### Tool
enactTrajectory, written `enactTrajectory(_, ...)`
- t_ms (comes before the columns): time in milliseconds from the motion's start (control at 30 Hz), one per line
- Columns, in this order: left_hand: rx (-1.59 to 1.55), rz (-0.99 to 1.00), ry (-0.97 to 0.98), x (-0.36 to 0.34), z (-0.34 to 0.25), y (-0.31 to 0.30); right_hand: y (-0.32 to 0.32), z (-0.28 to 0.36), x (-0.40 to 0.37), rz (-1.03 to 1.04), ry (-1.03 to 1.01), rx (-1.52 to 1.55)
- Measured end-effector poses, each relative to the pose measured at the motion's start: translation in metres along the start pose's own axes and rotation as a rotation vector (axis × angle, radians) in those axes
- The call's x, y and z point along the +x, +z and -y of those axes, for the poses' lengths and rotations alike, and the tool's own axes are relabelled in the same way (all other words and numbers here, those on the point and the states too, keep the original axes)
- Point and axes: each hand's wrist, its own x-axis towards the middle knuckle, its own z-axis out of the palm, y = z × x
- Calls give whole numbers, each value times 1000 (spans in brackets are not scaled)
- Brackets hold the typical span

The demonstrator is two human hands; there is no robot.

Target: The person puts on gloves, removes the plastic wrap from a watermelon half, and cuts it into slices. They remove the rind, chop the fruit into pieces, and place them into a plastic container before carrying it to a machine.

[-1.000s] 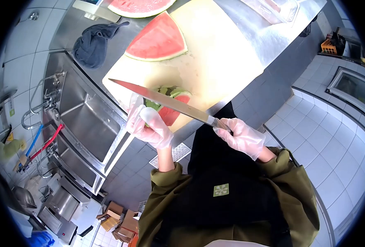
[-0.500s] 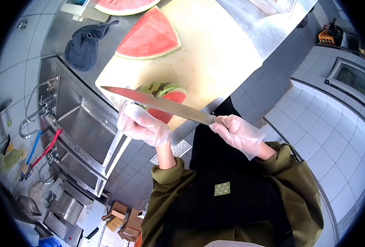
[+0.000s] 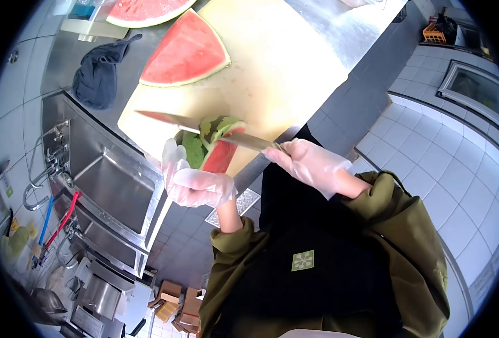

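A long knife (image 3: 249, 141) is in my right hand (image 3: 311, 160), whose gloved fingers are wrapped round its handle. The blade points left and crosses the cut watermelon piece (image 3: 220, 156), which shows red flesh and loose green rind. My left hand (image 3: 199, 183), in a clear glove, is beside the lower left of that piece, some fingers stretched along the rind and others bent. Under the piece lies the cream cutting board (image 3: 286, 67). A large watermelon wedge (image 3: 185, 50) rests farther up the board.
Another watermelon piece (image 3: 148, 10) lies at the top left, above a dark cloth (image 3: 97, 76) on the steel counter (image 3: 356, 34). A steel sink (image 3: 114, 186) stands to the left. Cardboard boxes (image 3: 170, 293) are on the floor at the lower left.
The knife and my right hand have moved left and the blade has turned, now crossing the watermelon piece. My left hand has opened out beside the rind. The whole view has shifted slightly.
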Motion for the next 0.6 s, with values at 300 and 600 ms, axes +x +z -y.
enactTrajectory(300, 9, -169, 0, -17, 9, 0, 28, -63, 43, 80, -295, -116)
enactTrajectory(600, -210, -183, 52, -49, 43, -16, 37, -106, 79, 181, -101, -44)
